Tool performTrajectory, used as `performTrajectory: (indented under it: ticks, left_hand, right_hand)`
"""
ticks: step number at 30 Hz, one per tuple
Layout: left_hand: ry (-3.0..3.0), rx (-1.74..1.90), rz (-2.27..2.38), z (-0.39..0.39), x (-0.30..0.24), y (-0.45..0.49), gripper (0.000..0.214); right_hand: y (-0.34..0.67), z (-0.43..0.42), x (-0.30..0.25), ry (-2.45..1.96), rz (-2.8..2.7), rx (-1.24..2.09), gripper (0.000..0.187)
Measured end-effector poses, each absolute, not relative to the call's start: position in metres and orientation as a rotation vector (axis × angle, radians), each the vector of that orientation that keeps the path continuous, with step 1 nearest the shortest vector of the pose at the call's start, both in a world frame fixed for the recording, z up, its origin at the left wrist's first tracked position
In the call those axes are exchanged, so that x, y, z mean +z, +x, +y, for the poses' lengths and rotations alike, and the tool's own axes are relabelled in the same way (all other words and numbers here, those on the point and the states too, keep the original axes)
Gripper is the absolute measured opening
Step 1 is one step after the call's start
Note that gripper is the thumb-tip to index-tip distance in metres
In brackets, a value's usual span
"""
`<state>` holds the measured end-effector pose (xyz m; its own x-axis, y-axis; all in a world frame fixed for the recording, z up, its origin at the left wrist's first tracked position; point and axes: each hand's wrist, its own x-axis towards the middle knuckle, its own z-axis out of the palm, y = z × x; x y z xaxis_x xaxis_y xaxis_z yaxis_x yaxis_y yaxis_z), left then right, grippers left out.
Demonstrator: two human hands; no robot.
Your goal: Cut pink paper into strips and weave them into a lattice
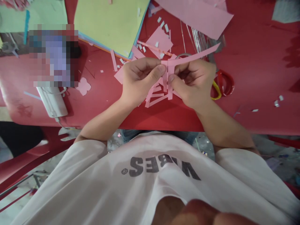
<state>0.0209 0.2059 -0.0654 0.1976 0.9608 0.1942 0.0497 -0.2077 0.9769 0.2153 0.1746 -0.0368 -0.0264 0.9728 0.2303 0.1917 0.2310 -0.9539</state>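
Between my two hands, above the red table, are pink paper strips that cross or fold over one another. My left hand pinches their left end between thumb and fingers. A short way to the right, my right hand pinches the strips with its thumb in front. One long end slants up to the right over my right hand, and shorter ends hang down between the hands. Below lies a loose pile of cut pink strips. How the strips join under my fingers is hidden.
Red- and yellow-handled scissors lie beside my right hand. Yellow paper and pink sheets lie farther back. A pink striped pencil rests among paper scraps. A white power bank-like box with a cable is at left.
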Motion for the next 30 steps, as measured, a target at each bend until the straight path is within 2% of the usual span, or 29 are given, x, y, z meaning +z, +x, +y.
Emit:
performTrajectory:
  ticks: [6,11,14,18,25,30]
  left_hand:
    - [1.477,1.173,1.057,0.201,-0.064,0.023,0.055]
    - [1.143,1.175,1.104,0.198,-0.061,0.027,0.025]
    - [1.057,1.152,1.068,0.199,-0.061,0.028,0.016]
    - [1.073,1.161,1.069,0.197,-0.061,0.029,0.021]
    - [1.269,1.259,0.910,0.195,-0.052,0.031,0.045]
    - [1.211,1.210,0.982,0.192,-0.044,0.034,0.039]
  right_hand:
    - [0.213,0.172,-0.035,-1.200,-1.461,0.916,0.036]
    - [0.212,0.169,-0.031,-1.219,-1.468,0.896,0.036]
    - [0.212,0.168,-0.031,-1.207,-1.469,0.904,0.035]
    - [0.212,0.167,-0.032,-1.212,-1.469,0.899,0.037]
    - [0.211,0.169,-0.036,-1.202,-1.482,0.837,0.045]
    - [0.211,0.169,-0.037,-1.208,-1.509,0.817,0.046]
